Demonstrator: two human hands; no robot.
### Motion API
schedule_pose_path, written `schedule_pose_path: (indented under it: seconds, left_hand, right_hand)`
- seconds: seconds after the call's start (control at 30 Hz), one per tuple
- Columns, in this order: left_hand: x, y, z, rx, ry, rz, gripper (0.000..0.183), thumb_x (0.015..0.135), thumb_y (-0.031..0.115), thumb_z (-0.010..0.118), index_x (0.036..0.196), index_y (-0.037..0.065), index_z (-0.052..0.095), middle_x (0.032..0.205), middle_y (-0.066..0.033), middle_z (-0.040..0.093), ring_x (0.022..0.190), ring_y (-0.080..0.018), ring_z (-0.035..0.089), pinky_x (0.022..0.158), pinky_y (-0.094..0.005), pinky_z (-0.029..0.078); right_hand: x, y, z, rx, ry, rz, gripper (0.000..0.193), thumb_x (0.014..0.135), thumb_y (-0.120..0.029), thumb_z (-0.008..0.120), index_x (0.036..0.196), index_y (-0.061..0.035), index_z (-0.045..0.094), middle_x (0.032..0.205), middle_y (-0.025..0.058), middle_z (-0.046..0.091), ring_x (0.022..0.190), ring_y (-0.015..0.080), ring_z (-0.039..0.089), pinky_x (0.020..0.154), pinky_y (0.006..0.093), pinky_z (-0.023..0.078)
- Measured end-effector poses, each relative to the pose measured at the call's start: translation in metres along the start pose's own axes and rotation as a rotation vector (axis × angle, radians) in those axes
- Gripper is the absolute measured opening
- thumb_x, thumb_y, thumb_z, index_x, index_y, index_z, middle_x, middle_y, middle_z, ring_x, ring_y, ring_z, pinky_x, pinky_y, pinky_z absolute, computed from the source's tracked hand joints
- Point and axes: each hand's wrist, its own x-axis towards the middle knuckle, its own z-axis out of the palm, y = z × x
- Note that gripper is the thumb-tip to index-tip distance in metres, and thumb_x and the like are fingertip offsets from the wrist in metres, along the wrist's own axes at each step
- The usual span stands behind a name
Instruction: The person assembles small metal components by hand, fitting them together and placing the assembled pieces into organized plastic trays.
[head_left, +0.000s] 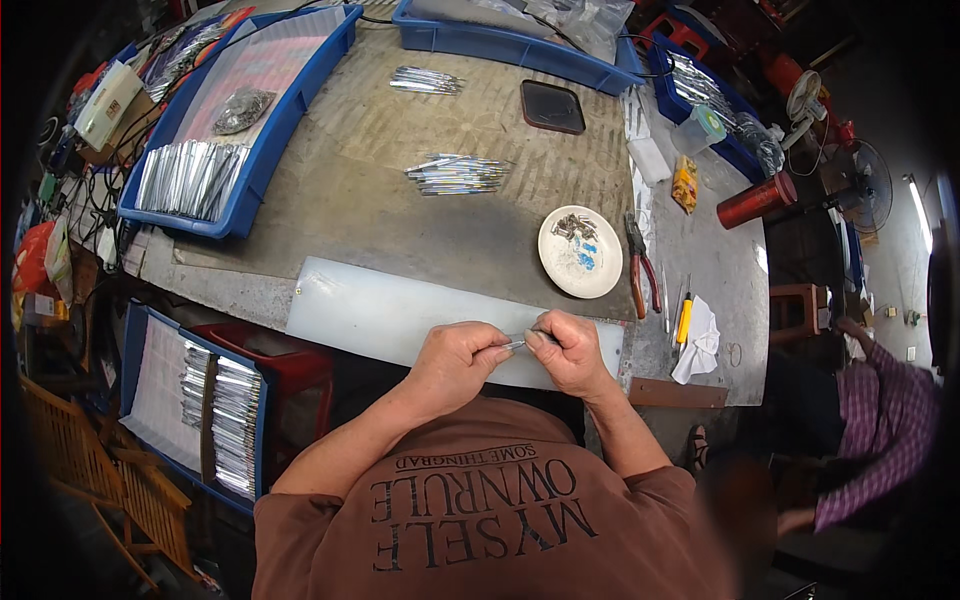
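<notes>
My left hand (458, 360) and my right hand (568, 353) meet over a long translucent white board (385, 318) at the table's near edge. Both are closed on a thin silvery metal rod (515, 345), which spans the small gap between them; its ends are hidden by my fingers. Whether the right fingers also pinch a smaller part I cannot tell. Just beyond the right hand is a cream plate (550, 272) with small dark bits and blue pieces on it. A pile of similar slim metal rods (458, 176) lies farther back.
Red-handled pliers (648, 275), a yellow-handled tool (684, 318) and a white cloth (703, 345) lie at right. Blue trays (262, 165) hold rods at left. Farther back are a second rod pile (425, 80) and a dark tray (552, 107). A person in plaid (885, 410) sits at right.
</notes>
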Motion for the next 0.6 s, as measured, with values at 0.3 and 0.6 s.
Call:
schedule_pose_path:
  seconds: [0.3, 0.6]
  left_hand:
    - [-0.0003, -0.0028, 0.0025, 0.211, 0.077, 0.268, 0.007, 0.072, 0.004, 0.058, 0.075, 0.000, 0.055, 0.066, -0.0122, 0.053, 0.060, -0.0287, 0.053, 0.053, -0.0352, 0.042]
    - [0.0019, -0.0023, 0.0017, 0.149, 0.062, 0.229, 0.009, 0.074, 0.006, 0.058, 0.080, -0.001, 0.055, 0.069, -0.0125, 0.054, 0.062, -0.0284, 0.054, 0.054, -0.0332, 0.042]
  right_hand:
    - [-0.0003, 0.0012, 0.0016, 0.060, 0.015, 0.039, 0.016, 0.074, -0.011, 0.060, 0.068, -0.0003, 0.049, 0.057, 0.0109, 0.048, 0.048, 0.0215, 0.045, 0.045, 0.0297, 0.035]
    - [-0.0008, 0.0048, 0.0009, 0.127, 0.008, 0.103, 0.019, 0.078, -0.014, 0.058, 0.069, -0.0001, 0.049, 0.057, 0.0104, 0.047, 0.048, 0.0195, 0.044, 0.045, 0.0287, 0.035]
